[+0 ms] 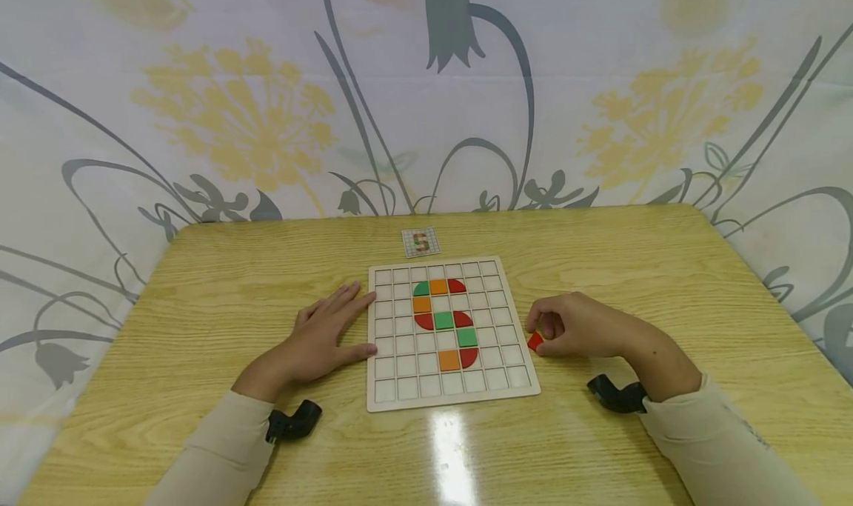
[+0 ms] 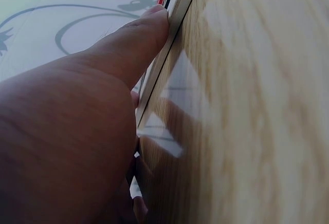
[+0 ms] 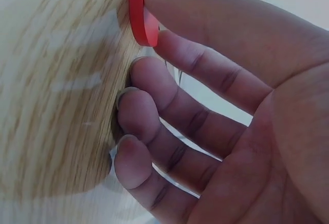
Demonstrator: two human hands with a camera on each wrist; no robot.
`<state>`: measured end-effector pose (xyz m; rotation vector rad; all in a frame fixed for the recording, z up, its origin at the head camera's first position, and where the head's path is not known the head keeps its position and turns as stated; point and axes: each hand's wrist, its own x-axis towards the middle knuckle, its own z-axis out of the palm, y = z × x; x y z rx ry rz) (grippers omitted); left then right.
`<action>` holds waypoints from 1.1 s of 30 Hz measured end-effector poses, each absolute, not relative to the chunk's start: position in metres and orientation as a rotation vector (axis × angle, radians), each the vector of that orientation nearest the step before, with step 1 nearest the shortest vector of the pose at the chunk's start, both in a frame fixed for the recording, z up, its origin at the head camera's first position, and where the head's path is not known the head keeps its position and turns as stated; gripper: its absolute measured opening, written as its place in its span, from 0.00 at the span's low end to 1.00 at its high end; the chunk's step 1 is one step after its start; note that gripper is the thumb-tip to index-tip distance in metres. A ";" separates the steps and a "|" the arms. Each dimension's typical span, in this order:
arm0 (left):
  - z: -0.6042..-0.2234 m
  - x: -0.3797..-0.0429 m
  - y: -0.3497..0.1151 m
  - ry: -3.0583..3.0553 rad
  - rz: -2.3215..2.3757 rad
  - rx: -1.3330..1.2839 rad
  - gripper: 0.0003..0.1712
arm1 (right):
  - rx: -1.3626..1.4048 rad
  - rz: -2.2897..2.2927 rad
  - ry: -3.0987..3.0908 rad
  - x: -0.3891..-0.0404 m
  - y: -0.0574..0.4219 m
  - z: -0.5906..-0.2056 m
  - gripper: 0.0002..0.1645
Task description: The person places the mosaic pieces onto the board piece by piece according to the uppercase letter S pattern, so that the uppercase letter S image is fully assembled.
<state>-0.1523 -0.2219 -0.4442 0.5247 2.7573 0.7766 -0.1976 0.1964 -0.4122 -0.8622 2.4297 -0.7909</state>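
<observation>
A wooden grid board (image 1: 453, 401) lies on the table, with green, orange and red tiles set in an S shape. At its left edge rests my left hand (image 1: 320, 339), thumb and fingers spread and touching the rim; in the left wrist view the thumb (image 2: 139, 36) presses against the board's side. Just right of the board, my right hand (image 1: 580, 327) pinches a red tile (image 1: 535, 341) between thumb and index finger. The right wrist view shows this red tile (image 3: 138, 18) with one curved edge, close to the tabletop, and the other fingers curled loosely beneath.
A small pattern card (image 1: 420, 242) printed with a coloured S lies behind the board. The wood-grain table (image 1: 253, 269) ends at a flower-patterned cloth (image 1: 413, 106). Black curved pieces (image 1: 295, 421) sit at both wrists.
</observation>
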 end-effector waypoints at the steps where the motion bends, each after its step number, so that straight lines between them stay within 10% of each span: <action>1: -0.444 -0.152 -0.222 2.758 0.777 0.526 0.49 | -0.858 -0.784 2.434 -0.197 0.196 -0.412 0.09; 33: -0.441 -0.151 -0.221 2.753 0.775 0.522 0.49 | -0.804 -0.683 2.539 -0.188 0.185 -0.404 0.10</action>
